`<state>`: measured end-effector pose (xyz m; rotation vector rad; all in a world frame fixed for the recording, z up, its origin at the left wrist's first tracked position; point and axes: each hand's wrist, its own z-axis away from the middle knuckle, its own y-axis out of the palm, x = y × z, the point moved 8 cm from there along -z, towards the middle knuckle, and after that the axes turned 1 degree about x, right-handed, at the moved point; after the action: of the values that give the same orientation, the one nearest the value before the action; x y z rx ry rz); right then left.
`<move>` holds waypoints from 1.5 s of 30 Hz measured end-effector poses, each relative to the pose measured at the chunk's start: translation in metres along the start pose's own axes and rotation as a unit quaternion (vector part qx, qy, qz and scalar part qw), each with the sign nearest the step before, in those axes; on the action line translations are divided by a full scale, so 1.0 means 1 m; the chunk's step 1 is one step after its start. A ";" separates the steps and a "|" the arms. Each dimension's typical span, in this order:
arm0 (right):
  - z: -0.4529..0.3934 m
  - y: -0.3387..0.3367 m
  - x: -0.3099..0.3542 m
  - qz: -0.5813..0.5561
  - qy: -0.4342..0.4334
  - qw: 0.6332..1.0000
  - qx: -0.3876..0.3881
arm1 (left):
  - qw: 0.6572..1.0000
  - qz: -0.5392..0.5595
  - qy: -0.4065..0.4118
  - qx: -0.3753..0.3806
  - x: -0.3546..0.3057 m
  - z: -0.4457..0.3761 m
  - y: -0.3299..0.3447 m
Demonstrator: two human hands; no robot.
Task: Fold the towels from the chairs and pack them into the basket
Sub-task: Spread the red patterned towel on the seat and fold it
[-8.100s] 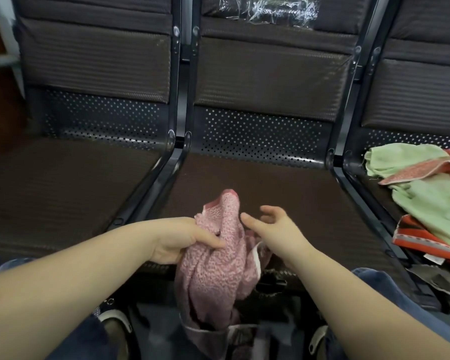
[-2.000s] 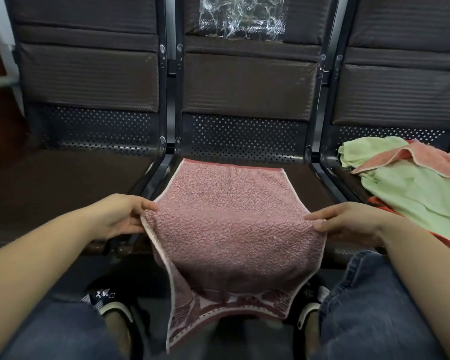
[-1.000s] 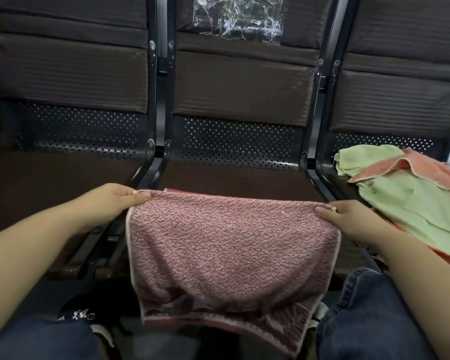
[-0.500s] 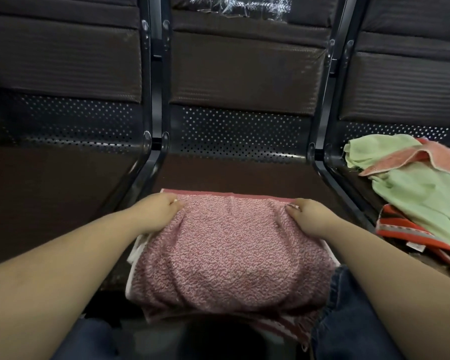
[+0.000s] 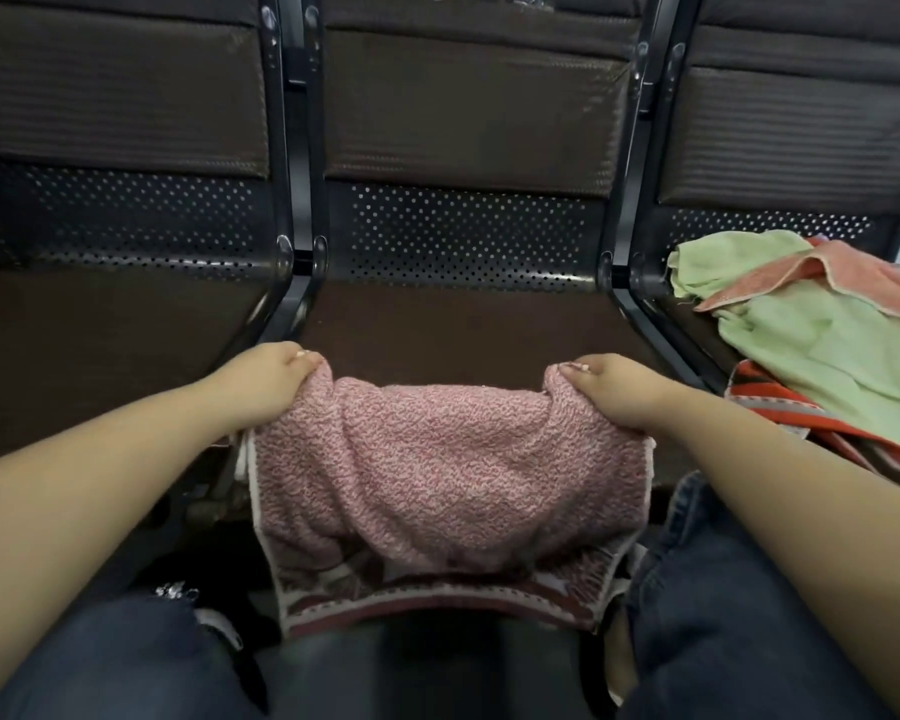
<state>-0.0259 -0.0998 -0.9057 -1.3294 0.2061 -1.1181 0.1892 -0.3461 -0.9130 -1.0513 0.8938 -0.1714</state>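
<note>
A pink speckled towel (image 5: 437,470) hangs doubled over the front edge of the middle chair seat (image 5: 453,330), its patterned border drooping toward my knees. My left hand (image 5: 266,379) grips its upper left corner and my right hand (image 5: 611,389) grips its upper right corner, both fists closed on the cloth. A heap of other towels lies on the right chair: a light green towel (image 5: 822,335), a salmon towel (image 5: 853,272) across it, and an orange striped towel (image 5: 822,423) underneath. No basket is in view.
Three dark brown chairs stand in a row with black metal frames (image 5: 292,210) between them. The left chair seat (image 5: 100,345) holds nothing. My jeans-clad knees (image 5: 723,615) fill the bottom, with a shoe (image 5: 178,589) on the floor at the lower left.
The crumpled towel was spread on the middle seat, then its far edge was folded toward me. In the last half second both hands slid back toward the seat's front edge, bunching the corners.
</note>
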 end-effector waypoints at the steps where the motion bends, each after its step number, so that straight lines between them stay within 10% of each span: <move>1: 0.007 0.001 0.000 -0.003 0.005 1.000 0.020 | 1.000 0.010 0.000 0.011 0.000 0.006 0.001; 11: 0.092 0.051 -0.040 -0.076 0.134 0.883 0.444 | 0.863 0.057 -0.141 0.481 0.049 0.114 0.055; 45: 0.003 -0.008 -0.044 -0.177 0.109 0.975 0.071 | 0.978 0.096 -0.110 0.146 0.042 0.007 -0.002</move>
<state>-0.0501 -0.0639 -0.9180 -1.1402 0.0473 -1.5546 0.2220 -0.3644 -0.9337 -0.6912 0.7388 -0.0209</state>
